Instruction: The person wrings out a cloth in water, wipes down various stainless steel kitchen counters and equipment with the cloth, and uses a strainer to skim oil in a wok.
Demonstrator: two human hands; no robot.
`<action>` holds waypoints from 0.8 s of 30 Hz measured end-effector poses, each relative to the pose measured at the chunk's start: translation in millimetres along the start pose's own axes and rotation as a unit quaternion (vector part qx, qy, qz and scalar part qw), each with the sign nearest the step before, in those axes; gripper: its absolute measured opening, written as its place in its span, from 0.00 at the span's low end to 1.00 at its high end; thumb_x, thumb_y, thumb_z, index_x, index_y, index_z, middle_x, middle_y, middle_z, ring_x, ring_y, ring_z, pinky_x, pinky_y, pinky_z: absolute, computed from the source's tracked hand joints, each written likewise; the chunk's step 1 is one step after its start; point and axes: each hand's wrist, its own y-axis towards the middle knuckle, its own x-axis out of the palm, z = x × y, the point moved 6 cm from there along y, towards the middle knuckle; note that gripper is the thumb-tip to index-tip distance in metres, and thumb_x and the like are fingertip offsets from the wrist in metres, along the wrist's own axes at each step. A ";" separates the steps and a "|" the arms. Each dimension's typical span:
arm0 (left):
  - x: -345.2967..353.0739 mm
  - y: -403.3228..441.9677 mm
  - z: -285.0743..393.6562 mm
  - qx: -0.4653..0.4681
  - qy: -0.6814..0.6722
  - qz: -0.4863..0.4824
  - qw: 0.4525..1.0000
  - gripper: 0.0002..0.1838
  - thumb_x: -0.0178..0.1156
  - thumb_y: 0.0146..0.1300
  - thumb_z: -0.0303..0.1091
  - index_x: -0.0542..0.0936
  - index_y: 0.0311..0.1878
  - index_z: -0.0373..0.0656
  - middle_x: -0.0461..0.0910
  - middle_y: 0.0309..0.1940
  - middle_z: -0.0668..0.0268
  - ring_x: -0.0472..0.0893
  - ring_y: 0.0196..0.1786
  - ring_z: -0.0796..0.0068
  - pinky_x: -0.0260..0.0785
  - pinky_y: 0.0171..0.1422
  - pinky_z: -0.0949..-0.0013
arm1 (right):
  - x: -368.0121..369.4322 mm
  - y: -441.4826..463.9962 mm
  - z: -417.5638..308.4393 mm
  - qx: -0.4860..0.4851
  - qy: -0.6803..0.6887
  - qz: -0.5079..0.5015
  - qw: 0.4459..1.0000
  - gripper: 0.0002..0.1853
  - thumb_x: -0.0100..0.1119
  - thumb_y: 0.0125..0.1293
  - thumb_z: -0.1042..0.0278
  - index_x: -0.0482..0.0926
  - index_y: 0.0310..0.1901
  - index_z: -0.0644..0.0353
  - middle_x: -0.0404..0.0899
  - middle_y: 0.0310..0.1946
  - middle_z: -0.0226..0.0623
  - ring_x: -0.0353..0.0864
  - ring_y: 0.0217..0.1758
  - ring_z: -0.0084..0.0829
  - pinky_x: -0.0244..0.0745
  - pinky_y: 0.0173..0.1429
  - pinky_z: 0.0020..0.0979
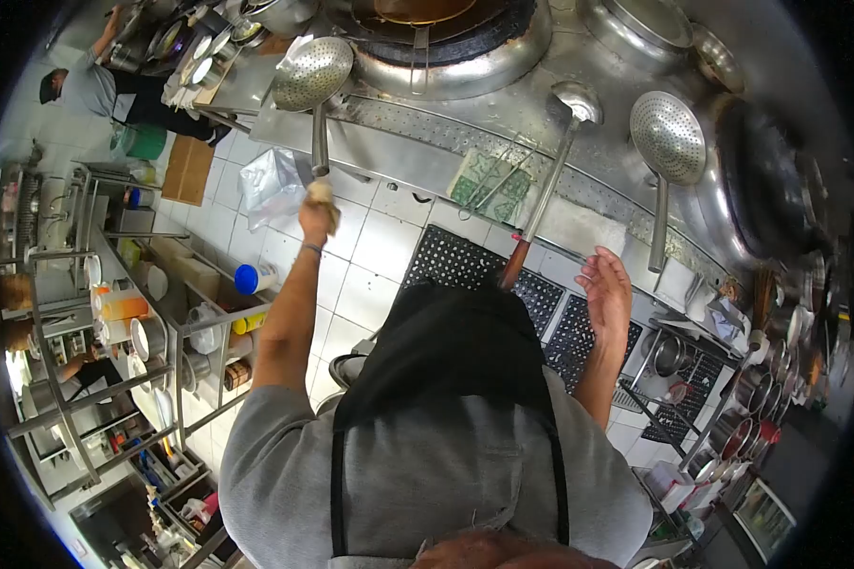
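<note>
Gripping the far end of a perforated skimmer (315,74), your left hand (318,220) is closed around the handle; its bowl shows at the steel counter's (531,81) edge, left of the round stove ring (517,62). Your right hand (609,292) is bare, fingers loosely spread, between a wooden-gripped ladle (548,185) and a second skimmer (669,140). Green-patterned cloth (469,176) lies near the ladle's shaft. Whether the cloth is damp, you cannot tell.
</note>
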 end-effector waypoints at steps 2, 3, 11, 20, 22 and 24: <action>-21.1 12.3 47.9 -0.144 -0.347 0.083 0.923 0.07 0.52 0.74 0.31 0.76 0.49 0.41 0.81 0.33 0.64 0.83 0.34 0.70 0.79 0.37 0.66 | 3.7 -7.8 0.2 -0.005 0.039 0.015 0.999 0.12 0.55 0.75 0.70 0.76 0.57 0.60 0.82 0.41 0.34 0.82 0.41 0.27 0.81 0.45 0.31; -22.1 22.1 74.5 -0.171 -0.461 0.046 0.869 0.07 0.53 0.73 0.30 0.76 0.49 0.42 0.78 0.32 0.66 0.80 0.31 0.71 0.78 0.34 0.65 | 7.9 -10.1 2.7 0.000 0.046 0.021 0.999 0.12 0.56 0.74 0.70 0.76 0.57 0.60 0.82 0.40 0.34 0.82 0.40 0.27 0.81 0.45 0.32; 73.2 -26.5 171.2 0.144 -0.113 -0.024 0.983 0.08 0.50 0.71 0.26 0.79 0.40 0.36 0.82 0.34 0.60 0.81 0.38 0.65 0.73 0.40 0.60 | 91.0 -10.9 21.5 -0.011 0.027 -0.041 0.999 0.12 0.58 0.73 0.69 0.77 0.54 0.60 0.81 0.39 0.34 0.82 0.39 0.27 0.83 0.45 0.35; 48.9 -73.6 174.8 0.017 -0.150 -0.049 0.987 0.18 0.54 0.73 0.41 0.80 0.53 0.35 0.84 0.41 0.46 0.84 0.46 0.48 0.76 0.52 0.57 | 100.3 -43.7 38.4 -0.023 0.002 -0.001 1.000 0.11 0.58 0.73 0.68 0.77 0.54 0.60 0.82 0.38 0.33 0.83 0.38 0.26 0.83 0.43 0.35; 22.8 -46.7 140.4 -0.001 -0.129 0.039 0.991 0.21 0.51 0.75 0.44 0.78 0.57 0.34 0.82 0.49 0.45 0.82 0.50 0.51 0.73 0.56 0.55 | 98.3 -51.9 43.0 -0.029 -0.014 0.013 0.999 0.12 0.59 0.73 0.68 0.77 0.54 0.59 0.82 0.38 0.33 0.83 0.38 0.26 0.84 0.43 0.35; 11.2 -29.6 114.9 0.051 -0.124 0.135 0.982 0.23 0.49 0.76 0.46 0.80 0.54 0.34 0.82 0.46 0.47 0.79 0.50 0.48 0.68 0.61 0.53 | 98.0 -58.8 55.7 -0.025 -0.043 0.041 0.998 0.13 0.60 0.72 0.67 0.78 0.55 0.60 0.83 0.38 0.34 0.83 0.39 0.26 0.84 0.43 0.33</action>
